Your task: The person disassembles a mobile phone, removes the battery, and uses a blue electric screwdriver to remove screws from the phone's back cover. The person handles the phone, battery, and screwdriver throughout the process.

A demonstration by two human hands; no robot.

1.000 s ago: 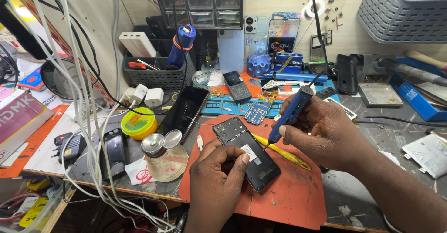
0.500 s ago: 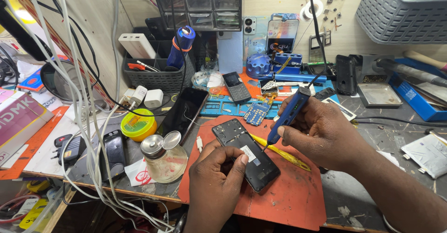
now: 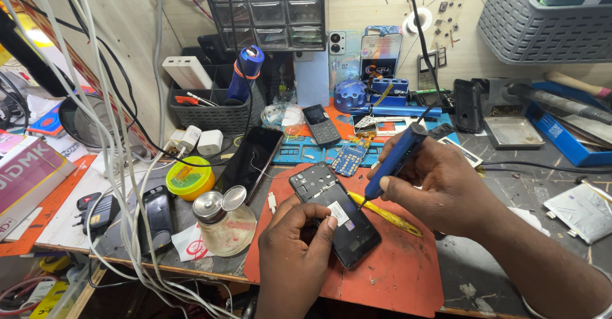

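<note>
We steady an opened phone point(image 3: 335, 214) on the red mat point(image 3: 395, 274) near the table's front edge, left hand point(image 3: 296, 252) pinching it. Right hand point(image 3: 446, 188) grips a blue screwdriver point(image 3: 395, 159), tip on the phone; it likely needs steady downward pressure.

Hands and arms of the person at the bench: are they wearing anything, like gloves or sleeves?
No gloves. The left hand and the right hand are both bare, with short nails, and no ring shows. Both forearms are uncovered as far as the picture reaches, so no sleeve is in view. A thin silver-coloured bangle shows at the bottom right edge by the right arm.
</note>
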